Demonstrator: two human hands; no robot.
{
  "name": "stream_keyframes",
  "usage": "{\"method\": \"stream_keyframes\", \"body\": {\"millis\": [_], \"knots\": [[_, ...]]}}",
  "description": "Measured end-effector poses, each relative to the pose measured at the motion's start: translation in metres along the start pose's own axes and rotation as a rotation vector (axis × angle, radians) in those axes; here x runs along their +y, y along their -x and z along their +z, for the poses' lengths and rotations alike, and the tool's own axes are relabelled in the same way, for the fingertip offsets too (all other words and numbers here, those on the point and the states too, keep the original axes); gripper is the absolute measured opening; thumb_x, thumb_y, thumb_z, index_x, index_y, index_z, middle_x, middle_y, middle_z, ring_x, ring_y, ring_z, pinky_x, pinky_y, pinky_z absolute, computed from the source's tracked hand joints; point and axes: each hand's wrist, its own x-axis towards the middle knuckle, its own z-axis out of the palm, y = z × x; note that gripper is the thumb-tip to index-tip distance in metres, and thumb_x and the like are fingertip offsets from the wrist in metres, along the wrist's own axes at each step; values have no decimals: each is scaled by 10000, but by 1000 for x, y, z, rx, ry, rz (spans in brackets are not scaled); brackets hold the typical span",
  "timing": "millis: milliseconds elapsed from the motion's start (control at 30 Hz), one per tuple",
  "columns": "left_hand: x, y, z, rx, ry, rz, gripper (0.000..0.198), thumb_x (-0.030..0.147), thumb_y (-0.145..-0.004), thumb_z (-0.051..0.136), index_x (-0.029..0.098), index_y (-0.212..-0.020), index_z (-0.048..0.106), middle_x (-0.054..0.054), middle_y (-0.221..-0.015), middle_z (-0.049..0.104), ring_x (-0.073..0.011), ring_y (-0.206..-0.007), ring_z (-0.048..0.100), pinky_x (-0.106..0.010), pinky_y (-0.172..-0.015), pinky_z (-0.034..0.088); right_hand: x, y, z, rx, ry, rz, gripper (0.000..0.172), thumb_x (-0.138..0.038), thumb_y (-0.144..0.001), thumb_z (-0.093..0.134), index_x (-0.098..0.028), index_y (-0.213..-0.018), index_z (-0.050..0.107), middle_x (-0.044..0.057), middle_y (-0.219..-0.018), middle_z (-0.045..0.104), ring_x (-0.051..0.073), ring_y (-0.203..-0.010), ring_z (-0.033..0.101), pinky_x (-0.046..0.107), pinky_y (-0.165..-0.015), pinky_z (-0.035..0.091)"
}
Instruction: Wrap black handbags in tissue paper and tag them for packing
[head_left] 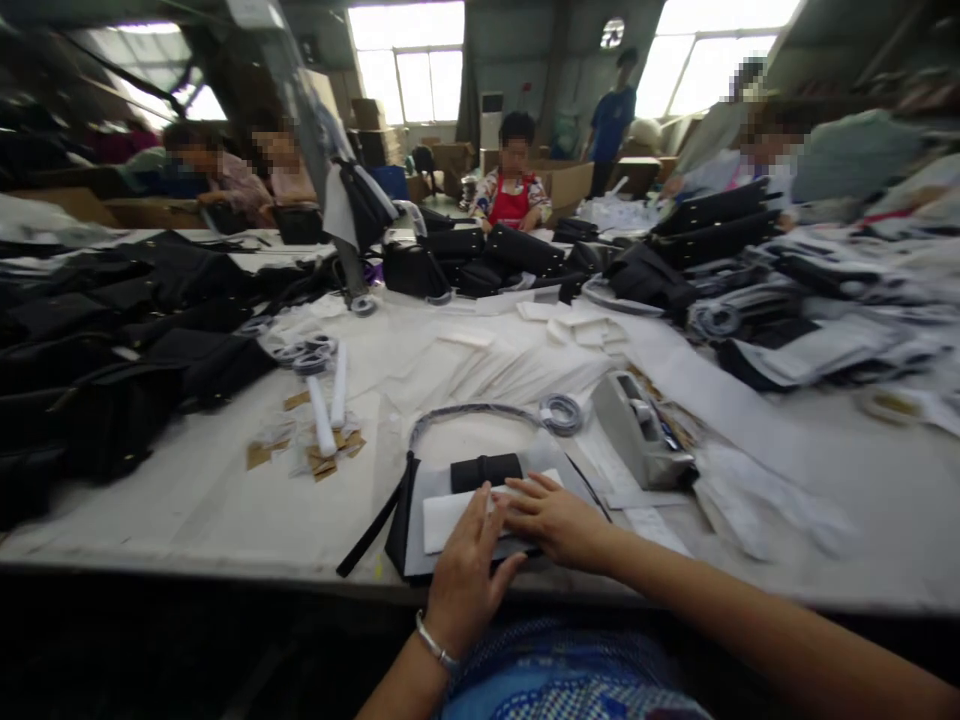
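A black handbag point(397, 540) lies flat at the table's near edge, its wrapped handle point(472, 410) curving away from me and a black strap point(367, 530) trailing to the left. On top of it rests a folded white sheet point(444, 522), with a black flap or tab point(486, 472) just beyond. My left hand point(471, 555) lies on the sheet with its fingers stretched forward. From the right, my right hand point(551, 515) lies flat across the sheet's right part, fingers apart. The two hands' fingertips meet near the middle. Neither hand grips anything visible.
A grey tape dispenser point(637, 430) stands right of the bag, beside a coiled grey cord point(560, 413). White rolls point(321, 415) and brown card pieces sit left. Black bags point(202, 320) pile at left and across the back. Several people work beyond the table.
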Motion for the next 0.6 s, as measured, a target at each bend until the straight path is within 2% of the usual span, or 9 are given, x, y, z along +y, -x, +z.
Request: {"method": "stream_keyframes", "body": {"millis": [167, 300, 400, 500, 600], "knots": [[-14, 12, 31, 23, -110, 80, 709, 357, -934, 576, 237, -1553, 251, -135, -1535, 432, -330, -1395, 430, -520, -1100, 461, 0, 7, 12, 127, 29, -24, 522, -196, -899, 547, -176, -1419, 499, 102, -1472, 516, 254, -1444, 342, 485, -1213, 219], [-19, 14, 34, 16, -158, 112, 663, 292, -956, 513, 226, -1557, 241, -131, -1560, 390, -334, -1389, 438, -515, -1096, 466, -10, 19, 13, 333, -35, -1, 324, -202, -966, 466, -161, -1238, 639, 100, -1289, 664, 209, -1292, 534, 409, -1150, 356], [-13, 16, 31, -3, -242, 108, 658, 175, -931, 510, 209, -1546, 276, -133, -1573, 361, -333, -1402, 418, -523, -1086, 475, -21, 22, -7, 505, -204, 86, 282, -240, -1002, 452, -187, -1134, 696, 82, -1107, 738, 175, -1061, 668, 324, -996, 496], [-8, 16, 33, 36, -292, 94, 676, 74, -892, 478, 194, -1534, 300, -131, -1547, 404, -308, -1408, 412, -512, -1084, 484, -18, -2, -33, 590, -359, 152, 270, -293, -999, 492, -206, -1121, 716, 78, -1068, 750, 179, -979, 698, 292, -902, 540], [-7, 14, 39, 95, -330, 84, 685, 36, -867, 453, 189, -1523, 326, -128, -1512, 456, -291, -1395, 432, -485, -1049, 526, -8, -67, -46, 534, -515, 139, 265, -312, -962, 547, -215, -1133, 723, 71, -1099, 748, 198, -984, 702, 316, -900, 547]]}}
